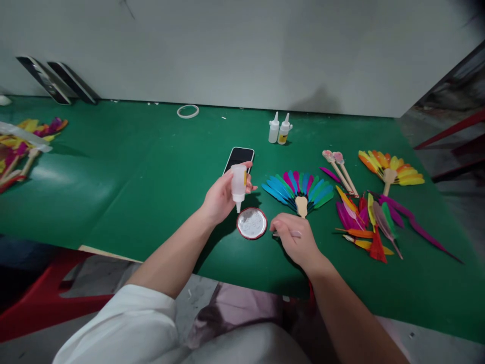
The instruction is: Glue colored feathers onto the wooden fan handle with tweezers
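My left hand [222,197] grips a white squeeze glue bottle [238,181], nozzle down, just above a small round dish [252,224] with a red rim and a whitish surface. To the right of the dish, my right hand [295,237] is closed around a thin, pale stick [296,233], mostly hidden by the fingers. Directly beyond that hand lies a feather fan [299,189] in blue, green and magenta with a pale wooden handle. A phone [238,156] lies behind the bottle, partly covered by my left hand.
Two more glue bottles [278,130] stand near the wall. At right are loose feathers [367,222], two pink-topped sticks [341,169] and a yellow-orange fan [392,169]. Bundled feather fans [28,141] lie far left. A white ring [188,111] and two leaning phones [56,81] are at the back.
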Motion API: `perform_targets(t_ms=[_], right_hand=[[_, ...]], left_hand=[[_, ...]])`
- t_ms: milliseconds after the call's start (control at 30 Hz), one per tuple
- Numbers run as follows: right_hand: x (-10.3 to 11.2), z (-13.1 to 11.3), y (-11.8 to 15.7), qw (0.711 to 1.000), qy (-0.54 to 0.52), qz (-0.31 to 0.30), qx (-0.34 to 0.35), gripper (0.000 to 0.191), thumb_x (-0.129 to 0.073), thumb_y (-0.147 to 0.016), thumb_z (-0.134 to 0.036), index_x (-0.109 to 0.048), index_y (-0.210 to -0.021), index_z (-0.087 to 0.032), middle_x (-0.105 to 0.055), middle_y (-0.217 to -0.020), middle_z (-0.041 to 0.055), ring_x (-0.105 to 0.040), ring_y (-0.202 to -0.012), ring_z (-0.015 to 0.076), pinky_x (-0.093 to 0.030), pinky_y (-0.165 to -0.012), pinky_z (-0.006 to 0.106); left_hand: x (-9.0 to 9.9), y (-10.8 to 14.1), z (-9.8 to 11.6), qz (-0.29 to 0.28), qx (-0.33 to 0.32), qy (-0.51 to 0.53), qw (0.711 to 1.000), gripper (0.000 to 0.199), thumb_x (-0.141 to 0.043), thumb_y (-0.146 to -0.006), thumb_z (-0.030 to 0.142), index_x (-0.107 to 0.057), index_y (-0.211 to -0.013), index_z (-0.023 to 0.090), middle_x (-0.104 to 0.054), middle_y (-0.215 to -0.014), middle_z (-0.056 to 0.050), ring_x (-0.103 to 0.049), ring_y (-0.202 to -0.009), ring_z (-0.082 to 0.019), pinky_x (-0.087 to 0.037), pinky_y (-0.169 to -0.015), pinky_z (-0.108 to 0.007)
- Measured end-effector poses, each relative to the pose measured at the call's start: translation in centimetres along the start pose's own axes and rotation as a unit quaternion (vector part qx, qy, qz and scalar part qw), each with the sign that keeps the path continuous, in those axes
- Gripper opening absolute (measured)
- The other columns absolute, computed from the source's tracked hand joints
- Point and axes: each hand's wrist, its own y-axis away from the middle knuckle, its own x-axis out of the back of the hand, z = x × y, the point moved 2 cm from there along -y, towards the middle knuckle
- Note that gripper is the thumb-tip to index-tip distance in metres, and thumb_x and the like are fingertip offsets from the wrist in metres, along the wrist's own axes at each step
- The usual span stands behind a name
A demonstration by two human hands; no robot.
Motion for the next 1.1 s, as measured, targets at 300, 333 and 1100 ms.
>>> perform_targets(t_ms=[300,333,1100], right_hand=[[0.2,0.4,0.0,0.997,-0.026,0.066,-0.021,0.028,-0.043,-0.093,-0.030,-0.063,-0.078,-0.018,-0.064,-0.075,0.0046,-0.060,-0.073,0.0141,-0.043,-0.068,0.026],[0.2,0.4,0.0,0.997,-0.032,0.064,-0.023,0.026,-0.043,-0.093,-0.030,-0.063,-0.081,-0.018,-0.066,-0.078,0.0045,-0.061,-0.075,0.0141,-0.043,-0.069,0.025],[-0.3,0.5,0.1,0.999,-0.028,-0.024,-0.030,0.030,-0.042,-0.094,-0.035,-0.066,-0.085,-0.019,-0.066,-0.080,0.0042,-0.061,-0.077,0.0140,-0.043,-0.069,0.026]], left_hand=[[0.9,0.0,-0.2,0.002,-0.036,-0.065,0.997,0.040,-0.064,-0.078,0.045,-0.047,-0.104,0.019,-0.069,-0.084,-0.005,-0.065,-0.062,-0.013,-0.051,-0.061,-0.025],[0.9,0.0,-0.2,0.000,-0.038,-0.069,0.997,0.041,-0.066,-0.077,0.045,-0.045,-0.102,0.020,-0.070,-0.082,-0.004,-0.064,-0.060,-0.012,-0.050,-0.059,-0.024],[2.0,-0.4,0.5,0.133,-0.195,-0.200,0.951,0.024,-0.063,-0.080,0.037,-0.050,-0.088,0.019,-0.058,-0.065,0.003,-0.055,-0.055,-0.008,-0.045,-0.054,-0.021]])
